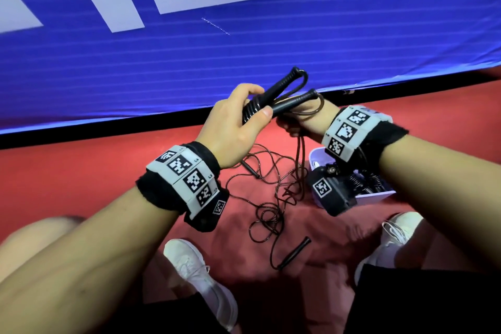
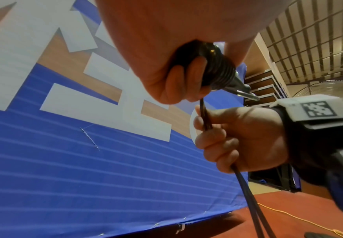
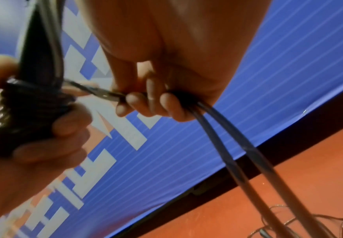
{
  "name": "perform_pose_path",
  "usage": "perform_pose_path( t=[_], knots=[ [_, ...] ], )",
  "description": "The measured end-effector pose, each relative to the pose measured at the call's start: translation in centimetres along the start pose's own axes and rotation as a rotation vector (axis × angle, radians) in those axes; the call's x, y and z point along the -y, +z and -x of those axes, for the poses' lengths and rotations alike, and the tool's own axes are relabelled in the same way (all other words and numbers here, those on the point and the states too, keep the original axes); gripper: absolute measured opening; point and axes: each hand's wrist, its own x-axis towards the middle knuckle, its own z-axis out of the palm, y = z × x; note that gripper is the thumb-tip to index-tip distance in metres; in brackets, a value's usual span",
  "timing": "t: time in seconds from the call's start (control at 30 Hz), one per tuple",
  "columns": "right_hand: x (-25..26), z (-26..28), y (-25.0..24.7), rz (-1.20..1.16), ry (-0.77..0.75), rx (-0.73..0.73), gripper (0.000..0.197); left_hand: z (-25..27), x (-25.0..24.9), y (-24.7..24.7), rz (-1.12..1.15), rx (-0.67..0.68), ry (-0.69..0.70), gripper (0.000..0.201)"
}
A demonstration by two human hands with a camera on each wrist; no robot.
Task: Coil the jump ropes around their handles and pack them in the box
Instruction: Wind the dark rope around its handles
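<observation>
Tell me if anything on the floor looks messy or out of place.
Yes: a loose jump rope lies in a tangled heap on the red floor beside the box, its handles lying apart, not yet coiled.

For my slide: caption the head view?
Left hand grips rope-wrapped handles; right hand feeds the rope.

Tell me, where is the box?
In the head view the box sits on the red floor, low on the right, just under the right wrist band, beside the tangled rope.
</observation>
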Motion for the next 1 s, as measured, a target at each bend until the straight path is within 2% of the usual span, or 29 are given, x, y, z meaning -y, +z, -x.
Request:
perform_pose_path(
  t=[0.03,0.1,0.17,0.2,0.27,0.33,0.4,0.43,0.47,0.57,0.6,0.7,0.8,0.93,1.0],
  knots=[
    [-0.2,-0.1,0.7,-0.037,-0.012,-0.037,0.023,-0.1,-0.1,-0.1,0.014,-0.012,-0.008,0.031],
    [-0.7,0.0,2.1,0.013,-0.108,-0.141,0.031,-0.3,0.0,-0.2,0.026,-0.048,-0.003,0.022],
    [-0.9,0.4,2.9,0.038,-0.179,-0.143,0.027,-0.5,0.2,-0.4,0.022,-0.095,-0.007,0.015],
    [-1.2,0.5,3.1,0.109,-0.211,-0.125,0.021,-0.6,0.3,-0.5,0.023,-0.113,-0.014,0.015],
    [-2.0,0.4,3.1,0.392,-0.235,-0.130,0.007,-0.6,0.2,-0.5,0.036,-0.123,-0.028,0.015],
    [-2.4,-0.3,2.5,0.570,-0.209,-0.239,0.013,-0.5,0.0,-0.3,0.045,-0.101,-0.039,0.017],
    [-2.3,-0.9,1.9,0.416,-0.154,-0.363,0.015,-0.5,-0.1,0.0,0.057,-0.082,-0.042,0.017],
    [-2.1,-1.0,1.8,0.321,-0.124,-0.373,0.016,-0.5,-0.1,0.1,0.062,-0.083,-0.043,0.017],
    [-1.9,-0.9,1.8,0.230,-0.101,-0.323,0.015,-0.6,-0.2,0.1,0.066,-0.090,-0.044,0.017],
    [-1.1,-0.1,2.6,-0.012,-0.003,0.033,0.018,-1.1,0.0,-0.2,0.093,-0.108,-0.063,0.008],
    [-0.9,0.2,2.7,-0.021,0.011,0.093,0.020,-1.2,0.2,-0.4,0.097,-0.111,-0.071,0.007],
    [-0.7,0.2,2.6,0.017,-0.047,0.011,0.026,-1.6,1.2,-1.0,0.033,-0.129,-0.090,0.009],
    [-0.7,0.3,2.8,-0.014,-0.035,-0.092,0.031,-1.7,2.2,-1.5,-0.020,-0.168,-0.130,0.010],
    [-0.6,0.8,3.2,0.426,-0.164,-0.169,0.026,-1.8,2.6,-1.7,-0.077,-0.221,-0.163,0.023],
    [-0.3,1.2,3.1,0.528,-0.181,-0.171,0.024,-1.8,2.6,-1.6,-0.104,-0.250,-0.173,0.020]
  ],
)
